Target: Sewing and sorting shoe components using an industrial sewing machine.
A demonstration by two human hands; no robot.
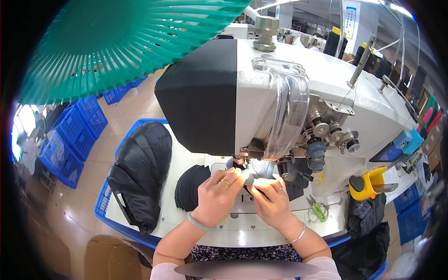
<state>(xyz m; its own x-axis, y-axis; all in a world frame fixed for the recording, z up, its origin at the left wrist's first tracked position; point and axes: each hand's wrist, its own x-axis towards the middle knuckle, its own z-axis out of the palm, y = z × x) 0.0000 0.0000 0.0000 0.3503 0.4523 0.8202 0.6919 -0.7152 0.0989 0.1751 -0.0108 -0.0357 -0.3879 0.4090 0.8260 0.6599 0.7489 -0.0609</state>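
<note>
Because the left hand (218, 190) and right hand (272, 200) pinch the grey piece (250, 180) at frame centre, fingers nearly closed, one slip beneath the sewing machine (255, 100) could catch a fingertip.

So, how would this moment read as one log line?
left hand: holding grey piece; right hand: holding same piece; sewing machine: just ahead

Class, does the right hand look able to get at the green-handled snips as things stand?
Probably yes: only white tabletop seems to separate the right hand from the green-handled snips, though it's occupied with a dark piece.
</note>
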